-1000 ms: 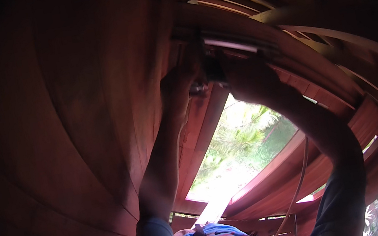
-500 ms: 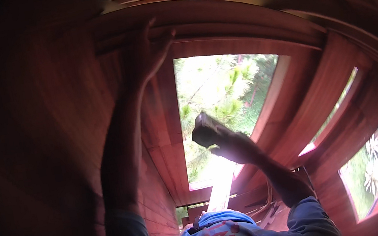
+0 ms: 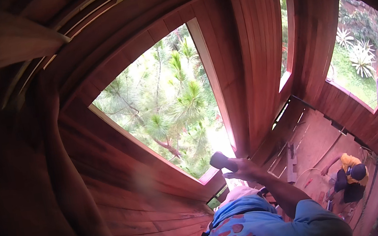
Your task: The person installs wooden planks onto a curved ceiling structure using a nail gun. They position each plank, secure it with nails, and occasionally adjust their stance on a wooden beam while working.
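My right hand (image 3: 245, 169) is closed round a short, dark, blocky object (image 3: 222, 161), held out in front of my body below the large window opening. Its kind is not clear from here. High on the left, my left hand (image 3: 47, 89) reaches up to the long wooden beam (image 3: 133, 24) that runs along the top of the plank wall. It is in deep shadow at the beam's end, and its fingers cannot be made out.
Red-brown plank walls (image 3: 261, 41) surround me, with window openings showing trees and plants outside. Roof timbers (image 3: 16, 42) cross overhead at left. Far below right, a person in a yellow top (image 3: 350, 161) crouches on the wooden floor (image 3: 319, 133) beside loose boards and a cord.
My view has swung right and down, bringing the floor and the crouching person into sight. My left hand, spread earlier, now sits against the beam's end. The dark object stays in my right hand.
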`<state>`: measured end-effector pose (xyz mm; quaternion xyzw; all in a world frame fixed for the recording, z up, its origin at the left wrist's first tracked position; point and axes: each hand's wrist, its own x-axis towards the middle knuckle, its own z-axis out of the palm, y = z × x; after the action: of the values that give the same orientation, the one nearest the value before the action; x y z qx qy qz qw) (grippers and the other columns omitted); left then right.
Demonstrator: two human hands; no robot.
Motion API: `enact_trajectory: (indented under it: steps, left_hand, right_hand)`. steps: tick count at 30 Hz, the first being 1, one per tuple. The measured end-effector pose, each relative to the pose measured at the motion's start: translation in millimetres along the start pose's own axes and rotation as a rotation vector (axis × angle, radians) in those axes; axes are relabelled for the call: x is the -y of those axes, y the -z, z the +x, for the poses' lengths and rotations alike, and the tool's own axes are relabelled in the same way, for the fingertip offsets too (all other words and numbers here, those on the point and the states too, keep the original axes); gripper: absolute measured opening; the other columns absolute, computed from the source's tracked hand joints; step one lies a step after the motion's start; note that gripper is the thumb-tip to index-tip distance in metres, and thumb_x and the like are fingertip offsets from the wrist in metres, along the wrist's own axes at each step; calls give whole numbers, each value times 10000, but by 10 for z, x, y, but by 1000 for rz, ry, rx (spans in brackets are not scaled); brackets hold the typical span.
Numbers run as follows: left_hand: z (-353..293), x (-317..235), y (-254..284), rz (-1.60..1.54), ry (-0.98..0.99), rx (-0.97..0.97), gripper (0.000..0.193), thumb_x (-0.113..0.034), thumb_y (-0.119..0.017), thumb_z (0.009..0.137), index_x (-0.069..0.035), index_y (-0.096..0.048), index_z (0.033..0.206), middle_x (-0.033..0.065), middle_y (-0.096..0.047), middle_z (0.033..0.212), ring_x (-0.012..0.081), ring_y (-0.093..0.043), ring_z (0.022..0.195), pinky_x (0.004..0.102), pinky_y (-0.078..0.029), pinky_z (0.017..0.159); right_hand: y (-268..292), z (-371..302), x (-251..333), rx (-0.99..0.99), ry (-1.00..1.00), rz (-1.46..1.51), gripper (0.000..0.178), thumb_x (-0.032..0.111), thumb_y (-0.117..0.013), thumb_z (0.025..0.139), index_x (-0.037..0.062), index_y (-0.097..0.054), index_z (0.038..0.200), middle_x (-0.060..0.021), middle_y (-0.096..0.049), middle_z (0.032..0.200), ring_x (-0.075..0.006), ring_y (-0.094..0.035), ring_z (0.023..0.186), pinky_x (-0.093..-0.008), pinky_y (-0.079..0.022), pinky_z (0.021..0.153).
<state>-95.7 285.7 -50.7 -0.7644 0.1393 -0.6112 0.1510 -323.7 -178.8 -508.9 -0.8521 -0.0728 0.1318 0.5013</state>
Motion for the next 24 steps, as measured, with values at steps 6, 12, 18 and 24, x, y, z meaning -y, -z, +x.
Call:
enact_trajectory:
  steps: [6, 12, 18, 24]
  left_hand:
    - [11, -594, 465, -48, 49, 104, 623, -408, -654, 931, -42, -510, 1414, 198, -575, 1368, 358, -557, 1251, 466, -410, 1074]
    - [37, -573, 443, -24, 26, 117, 696, -411, -698, 902, -16, -482, 1433, 215, -552, 1390, 376, -514, 1290, 479, -367, 1094]
    - [-116, -352, 102, -249, 191, 20, 607, -285, -697, 943, -15, -473, 1438, 198, -535, 1415, 336, -484, 1340, 441, -364, 1137]
    - [-342, 6, -191, -211, 232, 60, 601, -260, -681, 967, -10, -441, 1458, 199, -472, 1474, 323, -456, 1368, 414, -379, 1137]
  right_hand:
    - [-181, -122, -516, -149, -243, 95, 697, 409, -819, 792, 122, -577, 1380, -127, -702, 1172, -232, -676, 1057, -384, -519, 923]
    - [-245, -23, -1076, -303, -452, 233, 536, 279, -838, 734, 26, -664, 1174, -168, -728, 1059, -279, -706, 983, -399, -531, 874]
    - [-24, 55, -1270, -345, -544, 134, 428, 215, -760, 731, 12, -678, 1099, -218, -727, 989, -331, -720, 934, -427, -549, 823]
    - [231, -9, -1305, -272, -626, 100, 551, 250, -745, 692, -4, -662, 1174, -258, -714, 1028, -357, -714, 980, -420, -552, 841]
